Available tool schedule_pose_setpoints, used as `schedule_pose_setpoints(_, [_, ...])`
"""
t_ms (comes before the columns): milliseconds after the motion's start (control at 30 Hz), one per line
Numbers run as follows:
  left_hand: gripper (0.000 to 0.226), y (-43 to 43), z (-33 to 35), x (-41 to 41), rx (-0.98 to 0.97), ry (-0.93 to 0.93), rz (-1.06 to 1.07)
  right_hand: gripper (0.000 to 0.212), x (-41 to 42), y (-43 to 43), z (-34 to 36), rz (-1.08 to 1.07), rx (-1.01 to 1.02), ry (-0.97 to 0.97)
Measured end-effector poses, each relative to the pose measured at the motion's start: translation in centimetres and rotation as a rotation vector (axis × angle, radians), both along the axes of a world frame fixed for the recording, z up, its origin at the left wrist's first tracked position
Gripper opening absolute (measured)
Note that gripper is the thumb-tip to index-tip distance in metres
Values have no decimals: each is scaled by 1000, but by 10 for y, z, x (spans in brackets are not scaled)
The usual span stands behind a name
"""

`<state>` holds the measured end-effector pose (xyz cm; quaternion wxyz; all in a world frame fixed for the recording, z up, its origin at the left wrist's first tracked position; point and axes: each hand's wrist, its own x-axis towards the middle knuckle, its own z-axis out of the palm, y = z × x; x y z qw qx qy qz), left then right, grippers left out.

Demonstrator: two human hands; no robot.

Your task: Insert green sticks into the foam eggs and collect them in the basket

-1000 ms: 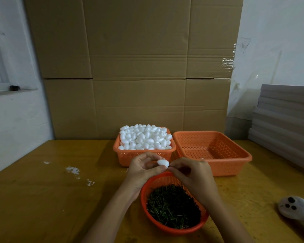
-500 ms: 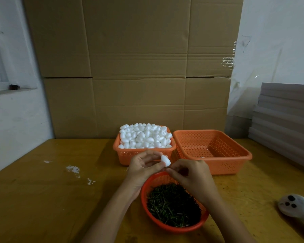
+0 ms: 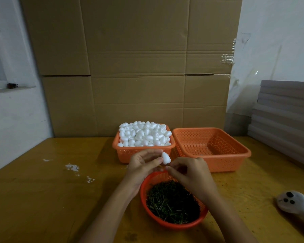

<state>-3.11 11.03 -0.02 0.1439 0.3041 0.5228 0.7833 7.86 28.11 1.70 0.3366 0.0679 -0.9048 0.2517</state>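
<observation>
While the left hand (image 3: 144, 165) holds one foam egg (image 3: 165, 157) between thumb and fingers, its grip closed on the egg, the right hand (image 3: 191, 174) meets it just below. The right grip is a narrow pinch at the egg's lower end; what it pinches is too small to tell. Both hands hang above the far rim of the round basket (image 3: 165, 223), which sits at the middle of the surface's (image 3: 60, 199) near edge and holds green sticks (image 3: 172, 200). Towards the far edge stands the egg basket (image 3: 123, 155), heaped with white eggs (image 3: 144, 134). Just beside it, on the right, is the second orange basket (image 3: 232, 162). A white device (image 3: 295, 202) lies near the right edge.
</observation>
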Motion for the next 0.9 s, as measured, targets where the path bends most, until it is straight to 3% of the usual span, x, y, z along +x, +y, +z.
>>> schedule_pose_setpoints(233, [45,1,2,3,-11,-12,25,8,0,-1,0,13,3,9])
schedule_pose_setpoints(600, [27,2,4,5,22,-23,29,6,-1,0,0,7,3,8])
schedule_pose_setpoints(900, [40,0,4,7,-19,33,47,5,-2,2,-2,13,36,-24])
